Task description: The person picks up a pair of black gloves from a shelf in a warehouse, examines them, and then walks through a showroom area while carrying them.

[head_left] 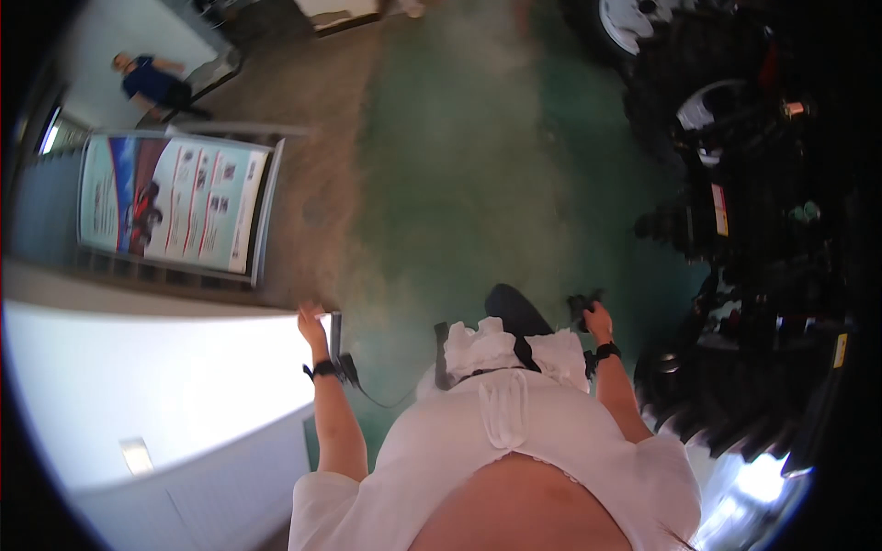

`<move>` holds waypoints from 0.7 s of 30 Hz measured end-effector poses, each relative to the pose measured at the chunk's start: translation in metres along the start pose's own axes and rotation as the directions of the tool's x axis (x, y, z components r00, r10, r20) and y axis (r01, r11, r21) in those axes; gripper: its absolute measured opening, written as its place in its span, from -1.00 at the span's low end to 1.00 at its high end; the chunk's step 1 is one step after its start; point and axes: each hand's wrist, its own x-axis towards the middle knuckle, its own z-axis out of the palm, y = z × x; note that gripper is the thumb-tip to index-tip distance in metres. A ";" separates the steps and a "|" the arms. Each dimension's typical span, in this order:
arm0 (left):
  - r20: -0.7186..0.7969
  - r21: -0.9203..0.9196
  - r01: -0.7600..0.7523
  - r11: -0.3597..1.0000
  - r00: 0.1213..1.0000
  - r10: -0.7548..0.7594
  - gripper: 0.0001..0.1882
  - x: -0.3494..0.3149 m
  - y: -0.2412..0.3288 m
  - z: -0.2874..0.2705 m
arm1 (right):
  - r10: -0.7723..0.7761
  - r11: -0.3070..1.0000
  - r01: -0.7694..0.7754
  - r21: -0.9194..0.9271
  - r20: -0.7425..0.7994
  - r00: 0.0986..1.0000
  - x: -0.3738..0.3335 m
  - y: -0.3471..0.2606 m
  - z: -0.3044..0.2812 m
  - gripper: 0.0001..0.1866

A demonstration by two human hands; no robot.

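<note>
My left hand (310,323) is out at the left, its small, blurred fingers apparently stretched, with nothing visible in them. It overlaps the edge of a bright white surface (184,376); contact cannot be made out. Beside that hand stands a dark upright bar (336,332), and below it a small black device (348,369) trails a thin cable. On the right, my right hand (599,323) is closed around a dark object (581,307) whose kind is unclear. Both wrists carry black straps.
Black machinery with large treaded tires (744,390) lines the right side. At left a printed display board (175,204) stands in a frame, with a person in dark blue (154,84) beyond it. Worn green floor (450,174) runs ahead.
</note>
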 end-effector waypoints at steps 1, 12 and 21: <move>-0.010 0.063 -0.048 0.997 0.999 0.049 -0.66 0.041 0.031 0.023 | 0.101 0.994 -0.101 0.050 -0.004 0.995 -0.012 0.009 0.003 -0.63; 0.605 0.565 -0.634 0.528 0.753 0.258 -0.57 0.223 0.082 0.232 | 0.422 0.906 -0.422 -0.015 0.014 0.906 0.027 -0.021 0.027 -0.59; 0.666 0.166 0.702 0.693 0.439 -0.603 -0.64 0.249 -0.169 0.078 | 0.138 0.990 -0.139 -0.006 -0.090 0.986 0.236 -0.299 -0.050 -0.67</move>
